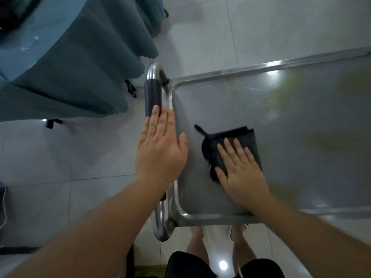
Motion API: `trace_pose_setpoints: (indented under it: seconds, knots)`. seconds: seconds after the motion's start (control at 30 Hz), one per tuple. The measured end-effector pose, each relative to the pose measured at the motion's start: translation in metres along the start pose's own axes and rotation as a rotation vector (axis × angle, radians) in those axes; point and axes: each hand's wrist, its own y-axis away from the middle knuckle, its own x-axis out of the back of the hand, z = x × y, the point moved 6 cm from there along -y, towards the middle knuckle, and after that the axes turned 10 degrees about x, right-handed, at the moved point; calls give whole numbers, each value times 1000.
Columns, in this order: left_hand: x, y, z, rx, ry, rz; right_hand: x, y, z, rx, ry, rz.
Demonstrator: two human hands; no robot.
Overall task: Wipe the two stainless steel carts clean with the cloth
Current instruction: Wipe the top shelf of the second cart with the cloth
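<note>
A stainless steel cart (271, 109) fills the right half of the head view, its flat top ringed by a raised rim. A dark folded cloth (239, 141) lies on the top near the left end. My right hand (241, 169) presses flat on the cloth, fingers spread. My left hand (160, 147) hovers flat over the cart's left rim, fingers straight and together, their tips reaching the black grip of the cart's handle (153, 95). It holds nothing. Yellowish smears show on the top further right.
A round table under a blue-green cloth (70, 67) stands at the upper left, close to the cart's handle. Pale tiled floor (60, 167) lies to the left and beyond the cart. My legs and shoes stand below the cart's near edge.
</note>
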Motion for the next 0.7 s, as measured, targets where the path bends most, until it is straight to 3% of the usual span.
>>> trace_pose_setpoints:
  seconds: [0.17, 0.27, 0.53, 0.7]
  knots:
    - [2, 1, -4, 2, 16, 6, -15, 108, 3, 37, 25, -93]
    - [1, 1, -4, -1, 55, 30, -14, 114, 19, 40, 22, -125]
    - [-1, 0, -5, -17, 36, 100, 24, -48, 74, 13, 15, -2]
    - [-1, 0, -5, 4, 23, 108, 51, -172, 105, -54, -37, -81]
